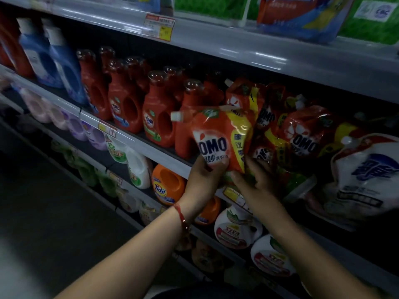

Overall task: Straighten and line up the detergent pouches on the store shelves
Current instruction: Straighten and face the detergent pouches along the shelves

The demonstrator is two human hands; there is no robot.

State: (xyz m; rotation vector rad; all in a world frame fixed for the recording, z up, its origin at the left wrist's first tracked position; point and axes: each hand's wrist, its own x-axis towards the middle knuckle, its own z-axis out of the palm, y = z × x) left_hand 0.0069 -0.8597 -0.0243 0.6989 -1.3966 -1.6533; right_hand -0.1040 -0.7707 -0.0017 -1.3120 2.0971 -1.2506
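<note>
A red and yellow OMO detergent pouch (220,137) with a white spout stands upright at the front of the middle shelf (159,155). My left hand (205,175) grips its lower left corner, thumb across the front. My right hand (252,180) holds its lower right edge from below, fingers partly behind it. More OMO pouches (302,130) lean crowded and crooked just right of it and behind it. A white pouch with blue lettering (367,169) lies tilted at the far right.
Red OMO bottles (155,119) stand in rows left of the pouches, with blue bottles (62,67) further left. An orange Tide jug (168,184) and white bottles fill the shelf below. Green and blue bags sit on the top shelf (237,42). The aisle floor lies at the left.
</note>
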